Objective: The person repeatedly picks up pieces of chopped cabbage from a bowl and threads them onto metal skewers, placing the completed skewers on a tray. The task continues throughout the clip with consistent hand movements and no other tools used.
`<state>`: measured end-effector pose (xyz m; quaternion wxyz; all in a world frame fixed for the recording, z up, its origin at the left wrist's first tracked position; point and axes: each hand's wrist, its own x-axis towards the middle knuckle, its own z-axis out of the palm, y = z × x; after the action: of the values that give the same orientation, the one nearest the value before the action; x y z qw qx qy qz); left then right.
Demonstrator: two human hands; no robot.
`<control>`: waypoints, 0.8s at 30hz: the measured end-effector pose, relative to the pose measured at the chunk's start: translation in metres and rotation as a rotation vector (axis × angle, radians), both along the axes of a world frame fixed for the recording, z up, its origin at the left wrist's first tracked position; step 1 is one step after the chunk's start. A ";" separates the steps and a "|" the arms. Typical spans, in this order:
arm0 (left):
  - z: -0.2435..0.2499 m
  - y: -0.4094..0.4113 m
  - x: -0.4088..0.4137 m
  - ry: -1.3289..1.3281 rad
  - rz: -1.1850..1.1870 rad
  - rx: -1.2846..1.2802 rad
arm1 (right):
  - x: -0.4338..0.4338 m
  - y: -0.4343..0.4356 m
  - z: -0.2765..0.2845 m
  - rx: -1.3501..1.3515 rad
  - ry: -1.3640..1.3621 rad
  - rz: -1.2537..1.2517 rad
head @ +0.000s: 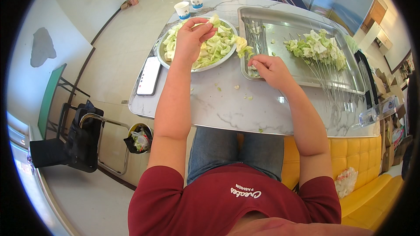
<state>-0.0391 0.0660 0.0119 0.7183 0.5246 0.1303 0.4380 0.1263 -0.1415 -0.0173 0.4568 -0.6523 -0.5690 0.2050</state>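
My left hand [196, 36] is raised over a round metal bowl [214, 66] of cut cabbage, with a small piece of cabbage leaf [214, 20] between its fingertips. Above the left end of a metal tray, my right hand [269, 68] pinches a thin skewer, of which little can be seen. Pale green leaf pieces [242, 46] are threaded on it, between the bowl and the tray [279, 23]. Bare metal skewers [257, 36] lie in the tray's left end. At its right, several skewers loaded with cabbage [320, 47] lie with their long ends over the near rim.
A phone [148, 76] lies left of the bowl, and two paper cups [182, 10] stand behind it. Leaf scraps [237, 87] dot the marble-patterned table [229, 111]. A clear plastic bottle [377, 111] lies at the right edge. A lined bin [140, 138] stands on the floor at left.
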 end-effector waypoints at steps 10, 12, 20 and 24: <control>0.001 -0.010 0.004 0.153 0.059 0.331 | 0.000 -0.001 0.002 -0.047 0.023 -0.004; 0.001 -0.015 0.006 0.159 0.067 0.358 | 0.000 -0.001 0.001 -0.024 0.053 0.001; -0.003 -0.018 0.006 0.219 0.212 0.520 | -0.001 -0.002 0.003 -0.034 0.093 0.005; -0.006 -0.015 0.007 0.194 0.233 0.555 | -0.002 -0.002 0.005 -0.049 0.127 0.005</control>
<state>-0.0317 0.0511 0.0061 0.4768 0.7216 0.1329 0.4840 0.1242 -0.1436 -0.0118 0.4756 -0.6476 -0.5351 0.2609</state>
